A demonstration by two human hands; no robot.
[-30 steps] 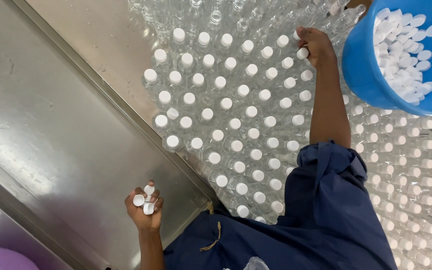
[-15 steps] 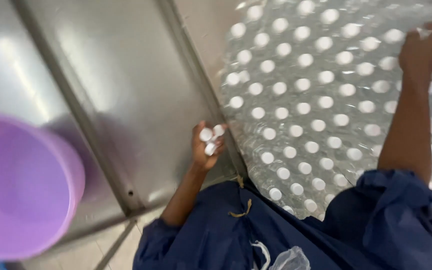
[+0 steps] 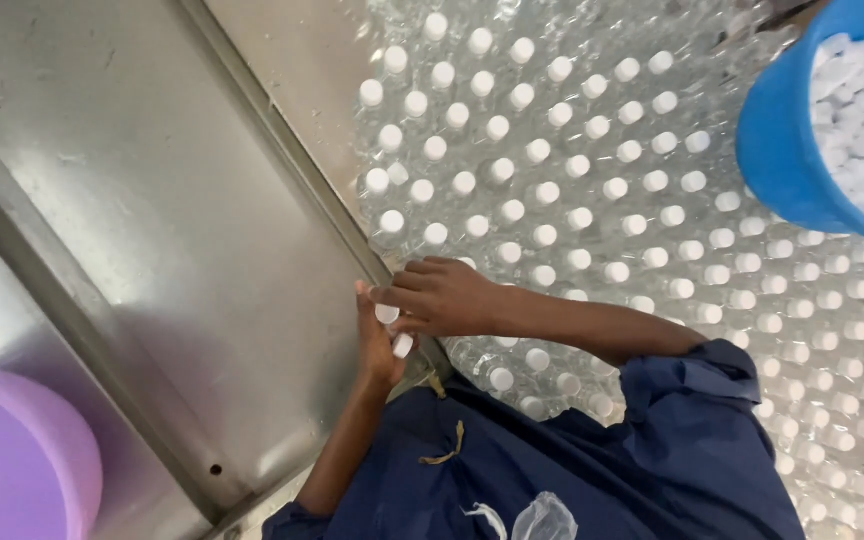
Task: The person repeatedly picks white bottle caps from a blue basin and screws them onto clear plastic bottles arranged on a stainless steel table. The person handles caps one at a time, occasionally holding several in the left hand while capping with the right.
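White caps held between two hands at the edge of a field of capped bottles

A few white caps (image 3: 392, 330) are cupped in the left hand (image 3: 377, 345), whose fingers are curled loosely around them; the right hand (image 3: 442, 297) is laid over it, fingertips pinched on one cap. Both hands are seen just beside the metal rail (image 3: 282, 150), with the clear bottles (image 3: 552, 180) close by and the blue bucket (image 3: 782, 150) well apart

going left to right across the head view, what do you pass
purple tub → steel surface → left hand holding white caps, right hand reaching to them → capped clear bottles → blue bucket of white caps
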